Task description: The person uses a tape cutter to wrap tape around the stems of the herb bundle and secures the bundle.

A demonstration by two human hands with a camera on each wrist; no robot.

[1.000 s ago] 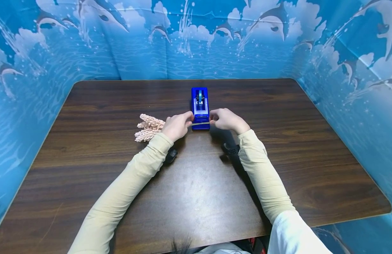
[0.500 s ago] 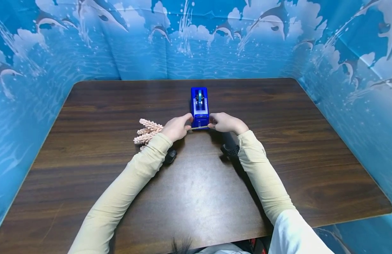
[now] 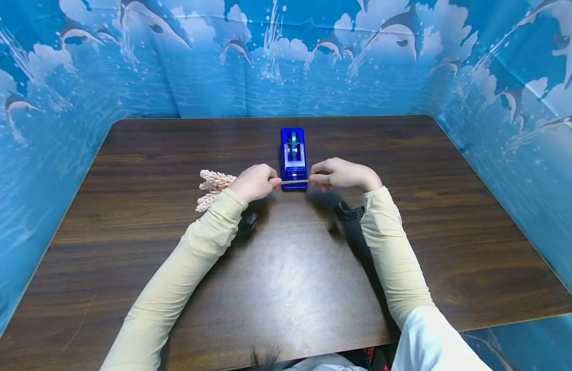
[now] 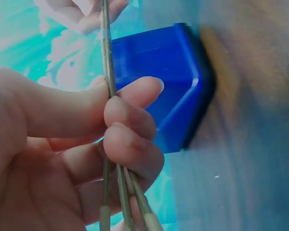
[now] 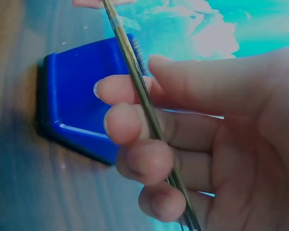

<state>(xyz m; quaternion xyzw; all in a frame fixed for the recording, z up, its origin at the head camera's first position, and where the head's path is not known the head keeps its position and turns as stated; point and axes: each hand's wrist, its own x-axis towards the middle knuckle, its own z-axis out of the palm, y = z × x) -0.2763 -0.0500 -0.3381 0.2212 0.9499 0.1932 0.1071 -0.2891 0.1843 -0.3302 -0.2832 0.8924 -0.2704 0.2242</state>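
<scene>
A bunch of pale pink artificial flower sprigs (image 3: 213, 185) extends left from my left hand (image 3: 255, 183). That hand grips the thin green stems (image 4: 109, 67), its thumb pressed against curled fingers; below them, in the left wrist view, the stems fan apart. My right hand (image 3: 343, 174) holds the other end of the stems, fingers curled round them in the right wrist view. Between the hands, a shiny band like clear tape (image 5: 116, 23) lies on the stems. The bunch is held level, just before the front end of a blue tape dispenser (image 3: 294, 164).
The dispenser stands toward the back of the dark wooden table (image 3: 286, 288), its serrated cutter (image 5: 138, 55) close to the right hand. A blue dolphin-print curtain (image 3: 286, 82) surrounds the back and sides. Black wrist-camera mounts hang beneath both wrists.
Both hands dipped slightly toward the table front, then rose again with the stems. My right hand has now shifted to the right, while my left hand has moved slightly left.
</scene>
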